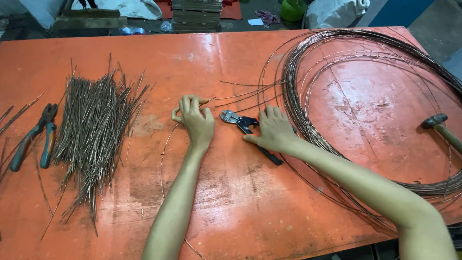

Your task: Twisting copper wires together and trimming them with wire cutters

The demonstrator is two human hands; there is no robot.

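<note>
Copper-toned wire (211, 100) end pinched in left hand (195, 120); right hand (274, 130) closed over bolt cutter (240, 123). Step: measuring a length. Next likely calls for seating wire between cutter blades

Orange table (231, 212): wire coil (308, 120), cut rods (94, 130), cutters (243, 124).

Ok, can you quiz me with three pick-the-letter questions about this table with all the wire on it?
1. Where is the pile of cut wire pieces?
A. Left of the left hand
B. Under the hammer
C. Inside the coil

2. What colour is the table?
A. Green
B. Orange-red
C. White

3. What is the right hand doing?
A. Lying on the cutters
B. Lifting the hammer
C. Hanging in the air

Answers:
1 A, the pile lies far left of that hand.
2 B, the tabletop is orange-red.
3 A, the hand covers the cutters' handles beside the wire coil.
</note>
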